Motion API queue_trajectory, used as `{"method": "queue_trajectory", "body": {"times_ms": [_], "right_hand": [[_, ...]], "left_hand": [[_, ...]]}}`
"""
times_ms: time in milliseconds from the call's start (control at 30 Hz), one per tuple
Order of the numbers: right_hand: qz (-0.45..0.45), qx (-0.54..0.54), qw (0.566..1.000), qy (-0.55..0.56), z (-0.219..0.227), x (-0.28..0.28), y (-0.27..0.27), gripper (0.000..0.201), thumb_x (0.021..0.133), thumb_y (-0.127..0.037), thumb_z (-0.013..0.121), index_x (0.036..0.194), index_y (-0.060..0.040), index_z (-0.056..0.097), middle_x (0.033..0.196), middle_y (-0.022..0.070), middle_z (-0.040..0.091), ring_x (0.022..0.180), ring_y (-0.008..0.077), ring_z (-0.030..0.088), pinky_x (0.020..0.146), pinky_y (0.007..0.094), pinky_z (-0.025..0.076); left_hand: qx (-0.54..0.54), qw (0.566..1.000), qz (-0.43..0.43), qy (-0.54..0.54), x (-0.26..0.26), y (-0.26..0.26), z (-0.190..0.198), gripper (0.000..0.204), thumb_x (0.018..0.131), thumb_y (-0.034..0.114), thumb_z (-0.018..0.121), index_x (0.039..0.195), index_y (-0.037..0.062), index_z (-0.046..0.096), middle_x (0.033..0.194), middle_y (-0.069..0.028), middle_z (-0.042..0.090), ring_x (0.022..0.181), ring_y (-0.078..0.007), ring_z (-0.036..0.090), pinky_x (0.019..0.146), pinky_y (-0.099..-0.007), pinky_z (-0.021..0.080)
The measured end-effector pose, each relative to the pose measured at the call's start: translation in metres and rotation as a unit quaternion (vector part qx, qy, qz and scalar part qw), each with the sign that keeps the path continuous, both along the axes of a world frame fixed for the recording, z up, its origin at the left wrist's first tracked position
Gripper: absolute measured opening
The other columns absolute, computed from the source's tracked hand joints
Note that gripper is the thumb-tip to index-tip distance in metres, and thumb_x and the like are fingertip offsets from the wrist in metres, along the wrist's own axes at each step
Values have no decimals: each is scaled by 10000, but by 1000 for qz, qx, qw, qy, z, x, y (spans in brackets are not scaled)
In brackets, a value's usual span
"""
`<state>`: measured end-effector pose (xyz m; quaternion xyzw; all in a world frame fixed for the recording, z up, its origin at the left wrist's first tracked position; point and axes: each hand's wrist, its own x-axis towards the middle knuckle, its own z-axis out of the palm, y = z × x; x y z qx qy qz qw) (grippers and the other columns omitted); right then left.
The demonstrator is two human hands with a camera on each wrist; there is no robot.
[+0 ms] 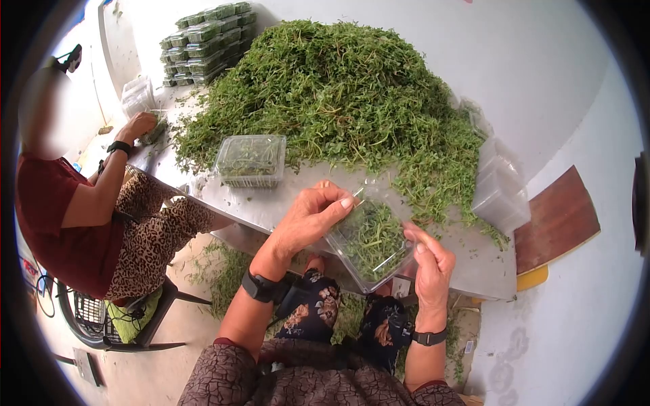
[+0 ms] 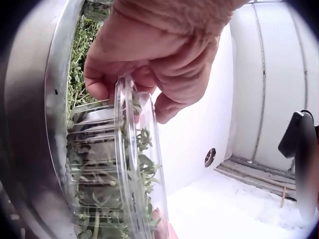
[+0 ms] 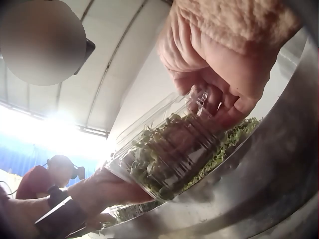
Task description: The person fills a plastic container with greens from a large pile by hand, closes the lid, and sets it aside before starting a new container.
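Note:
A clear plastic clamshell box [image 1: 371, 241] full of green herb sprigs is held tilted just off the near edge of the metal table [image 1: 271, 203]. My left hand [image 1: 318, 213] grips its upper left edge, fingers curled over the lid rim [image 2: 124, 94]. My right hand [image 1: 430, 260] holds the lower right side, thumb on top. The right wrist view looks up at the box [image 3: 167, 154] with my right hand's fingers [image 3: 224, 94] pinching its edge.
A big heap of green herbs [image 1: 345, 95] covers the table. A filled closed box [image 1: 250, 159] stands before it, stacked filled boxes [image 1: 206, 40] at the back left, empty boxes [image 1: 497, 189] at the right. A seated person [image 1: 88, 210] works at the left.

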<state>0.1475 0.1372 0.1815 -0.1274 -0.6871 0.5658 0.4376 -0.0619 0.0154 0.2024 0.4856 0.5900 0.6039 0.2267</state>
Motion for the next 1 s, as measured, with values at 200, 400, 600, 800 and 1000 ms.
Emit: {"method": "queue_trajectory", "body": {"times_ms": [200,400,600,800,1000], "right_hand": [[4,20,1000,-16,-1,4,-4,242,886,-52,528,1064,57,649,1115,105,656,618,18,407,548,188,344],[6,8,999,-40,3,8,-10,240,875,-29,514,1049,60,653,1132,133,647,723,63,538,624,209,429],[1,39,998,-49,10,9,-17,246,881,-18,496,1062,63,640,1129,167,644,1051,217,611,900,319,468],[-6,39,996,-81,12,9,-21,247,895,-28,503,1098,46,624,1100,140,654,990,184,618,831,288,483],[-68,47,993,-85,7,6,-29,259,902,-76,554,1136,24,604,928,74,637,752,96,563,654,229,453]], "left_hand": [[7,1000,11,23,3,-4,-3,318,934,281,575,961,-24,659,850,-4,551,813,-80,466,721,-234,382],[60,991,46,-113,21,-6,0,202,916,210,612,941,10,611,868,29,551,740,-53,460,663,-206,376],[31,997,-5,-67,15,-13,5,241,917,222,613,864,-12,625,844,19,521,745,-62,445,674,-220,368],[-28,993,36,-110,23,-22,9,240,875,183,627,753,-22,608,873,-21,521,814,-105,480,744,-249,390],[103,985,78,-118,32,-27,-8,163,834,94,653,732,-22,601,878,-37,525,792,-96,476,698,-232,388]]}}
